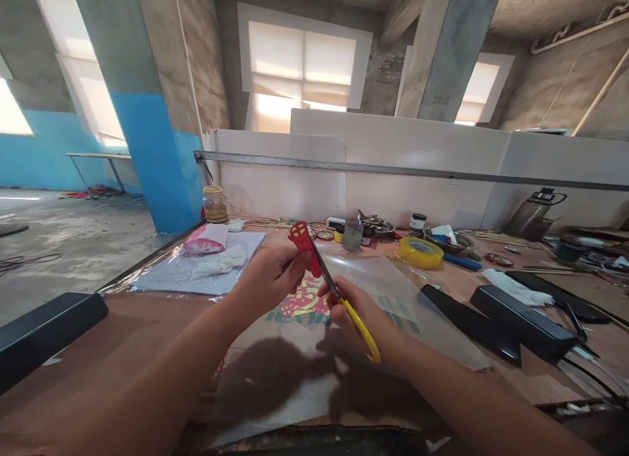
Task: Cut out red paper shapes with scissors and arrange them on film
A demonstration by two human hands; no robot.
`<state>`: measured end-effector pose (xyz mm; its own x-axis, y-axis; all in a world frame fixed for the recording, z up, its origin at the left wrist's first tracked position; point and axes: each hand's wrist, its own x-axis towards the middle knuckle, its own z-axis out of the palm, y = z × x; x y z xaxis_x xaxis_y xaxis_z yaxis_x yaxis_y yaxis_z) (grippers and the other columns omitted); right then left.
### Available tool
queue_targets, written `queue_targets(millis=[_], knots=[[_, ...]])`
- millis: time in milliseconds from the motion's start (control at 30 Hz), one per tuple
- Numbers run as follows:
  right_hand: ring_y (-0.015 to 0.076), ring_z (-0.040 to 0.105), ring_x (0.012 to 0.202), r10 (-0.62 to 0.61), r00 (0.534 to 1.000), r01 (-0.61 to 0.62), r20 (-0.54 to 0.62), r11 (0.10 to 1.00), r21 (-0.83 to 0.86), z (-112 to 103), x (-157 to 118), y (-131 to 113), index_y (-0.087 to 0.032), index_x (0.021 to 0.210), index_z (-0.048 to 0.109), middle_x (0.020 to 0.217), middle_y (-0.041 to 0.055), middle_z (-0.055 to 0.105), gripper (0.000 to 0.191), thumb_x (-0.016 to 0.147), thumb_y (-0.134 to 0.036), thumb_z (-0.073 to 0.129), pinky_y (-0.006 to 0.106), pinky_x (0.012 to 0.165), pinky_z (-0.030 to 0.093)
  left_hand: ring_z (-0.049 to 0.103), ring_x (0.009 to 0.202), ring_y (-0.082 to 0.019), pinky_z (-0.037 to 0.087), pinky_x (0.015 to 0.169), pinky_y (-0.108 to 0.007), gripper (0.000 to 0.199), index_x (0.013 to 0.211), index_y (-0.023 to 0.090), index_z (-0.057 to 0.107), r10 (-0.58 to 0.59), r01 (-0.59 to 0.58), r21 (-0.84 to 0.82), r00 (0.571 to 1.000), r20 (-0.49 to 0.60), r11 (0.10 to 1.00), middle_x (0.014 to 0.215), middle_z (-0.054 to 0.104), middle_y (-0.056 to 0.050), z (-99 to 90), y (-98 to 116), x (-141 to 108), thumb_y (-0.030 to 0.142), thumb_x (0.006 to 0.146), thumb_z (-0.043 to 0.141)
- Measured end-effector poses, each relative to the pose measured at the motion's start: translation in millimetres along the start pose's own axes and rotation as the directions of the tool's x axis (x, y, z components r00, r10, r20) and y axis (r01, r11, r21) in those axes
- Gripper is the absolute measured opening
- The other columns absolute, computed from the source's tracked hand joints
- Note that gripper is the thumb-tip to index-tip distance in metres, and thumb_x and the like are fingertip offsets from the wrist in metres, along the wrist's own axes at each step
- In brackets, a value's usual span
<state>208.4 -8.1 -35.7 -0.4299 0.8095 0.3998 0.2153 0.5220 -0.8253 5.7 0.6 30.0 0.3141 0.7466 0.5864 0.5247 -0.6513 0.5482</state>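
Note:
Between the thumb and fingers of my left hand [281, 272] is a small red paper piece [303, 243] with holes cut through its top end. My right hand [361, 305] grips yellow-handled scissors [356, 325], blades pointing up and to the left. The blades lie along the right side of the red piece; whether they touch it I cannot tell. Below both hands, a red and yellow cut-paper design [307, 295] lies on a pale sheet with green print [400, 312]. My fingers hide part of the red piece and of the design.
Papers [221, 279] lie at the left, near a glass jar [215, 204]. A yellow tape roll [420, 253], small pots and a metal bowl [455, 243] stand along the back. Dark boxy objects [523, 318] sit at the right, a bottle [533, 213] behind them.

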Motion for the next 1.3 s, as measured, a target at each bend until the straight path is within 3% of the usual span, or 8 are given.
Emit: queue_targets(millis=[200, 400, 767, 1133, 1300], knots=[[0.0161, 0.043, 0.068, -0.018, 1.0, 0.018, -0.006, 0.999, 0.038, 1, 0, 5, -0.022, 0.102, 0.055, 0.081, 0.0009, 0.05, 0.051, 0.087, -0.071, 0.05, 0.029, 0.061, 0.037, 0.047, 0.046, -0.012, 0.032, 0.048, -0.025, 0.045, 0.058, 0.02, 0.048, -0.013, 0.01, 0.06, 0.999, 0.048, 0.998, 0.048, 0.053, 0.002, 4.1, 0, -1, 0.04, 0.098, 0.041], [0.0138, 0.037, 0.065, 0.006, 1.0, -0.002, -0.027, 0.99, 0.141, 5, 0, 4, -0.02, 0.097, 0.055, 0.078, -0.0006, 0.046, 0.055, 0.083, -0.074, 0.055, 0.027, 0.057, 0.031, 0.048, 0.047, -0.012, 0.033, 0.047, -0.025, 0.048, 0.059, 0.02, 0.045, -0.058, 0.06, -0.024, 0.996, 0.071, 0.998, 0.05, 0.052, 0.002, 5.8, -5, -2, 0.047, 0.099, 0.039], [0.0112, 0.033, 0.061, 0.059, 0.998, -0.054, -0.015, 0.967, 0.248, 7, 2, 12, -0.02, 0.096, 0.056, 0.074, -0.0032, 0.042, 0.051, 0.081, -0.069, 0.063, 0.024, 0.052, 0.027, 0.049, 0.047, -0.011, 0.037, 0.047, -0.023, 0.045, 0.061, 0.02, 0.048, -0.079, 0.085, -0.077, 0.994, 0.078, 0.993, 0.051, 0.054, 0.001, 6.7, -9, -2, 0.045, 0.098, 0.041], [0.0093, 0.029, 0.054, 0.085, 0.996, -0.077, -0.025, 0.972, 0.22, 7, 0, -2, -0.019, 0.092, 0.053, 0.07, -0.0044, 0.041, 0.058, 0.077, -0.075, 0.06, 0.023, 0.047, 0.024, 0.05, 0.047, -0.01, 0.038, 0.047, -0.022, 0.046, 0.063, 0.019, 0.05, -0.083, 0.094, -0.169, 0.994, 0.07, 0.981, 0.05, 0.055, 0.002, 8.8, -10, -2, 0.048, 0.098, 0.042], [0.0093, 0.031, 0.053, 0.081, 0.996, -0.071, -0.045, 0.981, 0.183, 7, 1, 0, -0.02, 0.091, 0.054, 0.068, -0.0045, 0.042, 0.054, 0.078, -0.072, 0.062, 0.023, 0.047, 0.025, 0.051, 0.049, -0.011, 0.039, 0.048, -0.023, 0.049, 0.061, 0.019, 0.051, -0.103, 0.11, -0.126, 0.993, 0.06, 0.986, 0.051, 0.055, 0.001, 8.6, -12, -2, 0.051, 0.097, 0.042]])
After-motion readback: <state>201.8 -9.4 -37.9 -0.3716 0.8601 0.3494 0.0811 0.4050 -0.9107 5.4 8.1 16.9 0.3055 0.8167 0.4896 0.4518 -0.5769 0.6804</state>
